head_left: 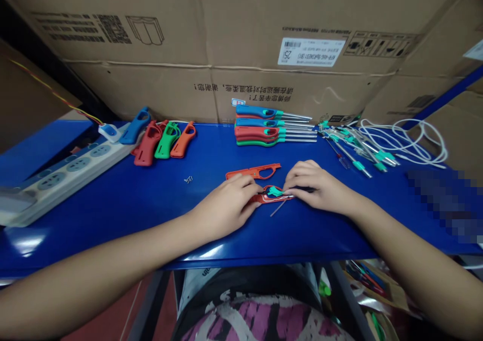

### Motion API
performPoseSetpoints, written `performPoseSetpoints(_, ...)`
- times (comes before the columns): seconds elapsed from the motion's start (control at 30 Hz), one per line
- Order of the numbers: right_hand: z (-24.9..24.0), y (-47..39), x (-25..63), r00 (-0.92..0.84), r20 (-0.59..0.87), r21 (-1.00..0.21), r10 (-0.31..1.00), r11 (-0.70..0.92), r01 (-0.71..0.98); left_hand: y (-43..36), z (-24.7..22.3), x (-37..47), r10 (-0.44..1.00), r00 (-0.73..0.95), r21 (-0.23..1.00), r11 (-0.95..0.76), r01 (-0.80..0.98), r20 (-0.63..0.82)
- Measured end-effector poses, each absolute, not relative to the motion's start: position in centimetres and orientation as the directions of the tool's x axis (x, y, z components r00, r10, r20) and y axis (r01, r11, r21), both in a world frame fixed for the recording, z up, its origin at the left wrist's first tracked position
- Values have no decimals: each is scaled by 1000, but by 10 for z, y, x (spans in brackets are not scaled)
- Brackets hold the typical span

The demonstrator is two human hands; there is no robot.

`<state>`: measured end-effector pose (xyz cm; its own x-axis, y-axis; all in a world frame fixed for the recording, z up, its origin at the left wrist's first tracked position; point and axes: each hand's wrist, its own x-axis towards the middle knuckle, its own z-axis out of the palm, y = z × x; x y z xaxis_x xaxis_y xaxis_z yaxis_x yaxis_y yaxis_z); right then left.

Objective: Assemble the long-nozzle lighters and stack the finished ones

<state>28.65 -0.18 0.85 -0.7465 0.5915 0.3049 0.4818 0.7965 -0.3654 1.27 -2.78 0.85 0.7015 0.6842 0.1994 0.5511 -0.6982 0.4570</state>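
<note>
Cardboard (241, 44): a tall printed sheet backing the workplace, lettering upside down; reddish floor (113, 313) shows below.
Bench (113, 195): glossy blue, catching light near its front edge.
Power strip (77, 165): pale, slanting along the left side.
White cable (445, 151): loosely coiled at the right rear.
Hands: the left hand (230, 200) has its fingers gripping one end of an orange handle half (266, 199); the right hand (317, 185) has its fingers closed at the other end, their exact hold hidden.
Lighters (256, 135): stacked rear centre, metal noses rightward.
Handles (163, 147): blue, red, green and orange, left of that stack.
Metal rods (368, 146): heaped, with turquoise collars, beside a screwdriver (342, 161).
Step in hand: apparently settling inner parts into the orange handle half, between the hands at mid-bench.
Second orange half (247, 172): lying just behind.
Turquoise piece (274, 191): inside the held half; the next move seems to call for light pressure and a steady left hand.
Thin tube (278, 208): slanting just in front.
Screws (188, 179): a small cluster left of the hands, well apart.
</note>
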Motion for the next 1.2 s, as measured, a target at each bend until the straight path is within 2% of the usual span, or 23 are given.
performPoseSetpoints(0.17, 11, -8, 278, -773, 287, -259, 566, 823, 506, -29, 10, 13, 706, 687, 485, -668, 564, 173)
performPoseSetpoints(0.53, 14, -12, 273, -806, 263, -162, 530, 848, 504, -29, 11, 14, 707, 687, 482, -666, 569, 165)
performPoseSetpoints(0.83, 7, -12, 270, -796, 268, -208, 543, 839, 502, -28, 11, 14, 705, 691, 489, -664, 566, 157)
performPoseSetpoints(1.07, 4, -13, 269, -799, 349, -142, 489, 871, 471, -25, 11, 13, 723, 676, 522, -634, 571, 139)
performPoseSetpoints(1.2, 3, -12, 269, -830, 320, -113, 456, 888, 445, -23, 11, 13, 721, 679, 540, -629, 559, 138)
